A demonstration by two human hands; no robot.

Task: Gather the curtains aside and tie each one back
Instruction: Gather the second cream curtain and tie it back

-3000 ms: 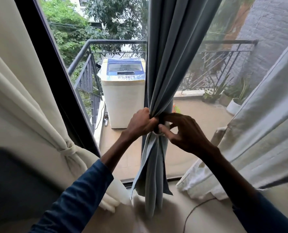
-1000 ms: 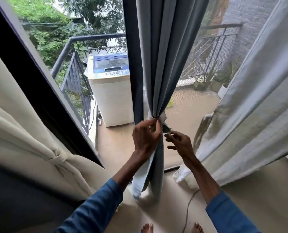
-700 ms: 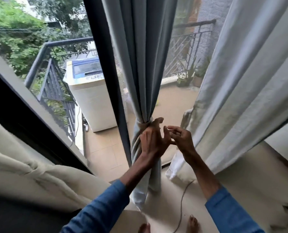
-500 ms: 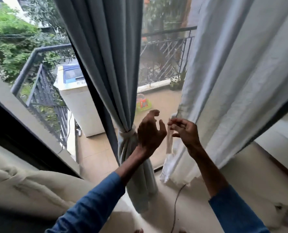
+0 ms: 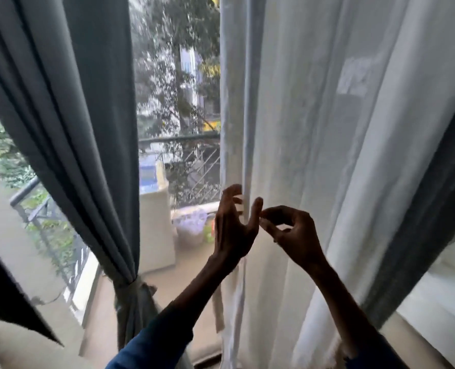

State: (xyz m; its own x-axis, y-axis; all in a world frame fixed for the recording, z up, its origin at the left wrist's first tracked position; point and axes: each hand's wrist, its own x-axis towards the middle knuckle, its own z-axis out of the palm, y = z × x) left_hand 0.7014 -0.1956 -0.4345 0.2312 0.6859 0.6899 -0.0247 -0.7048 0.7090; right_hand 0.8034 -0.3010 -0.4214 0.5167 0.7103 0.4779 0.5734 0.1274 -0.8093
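While hanging loose at right, sheer white curtain: untied, hemmed left edge dropping straight down.
Left hand: wide, fingers spread either side of that hem, not closed on it.
Right hand: curled before the white cloth, thumb and forefinger tips close; grip impossible to tell.
Heavy grey curtain: at left, bunched low, cinched by grey fabric tie.
Cream washing machine with blue lid: outdoors, beside the grey folds; lettering too blurred to read.
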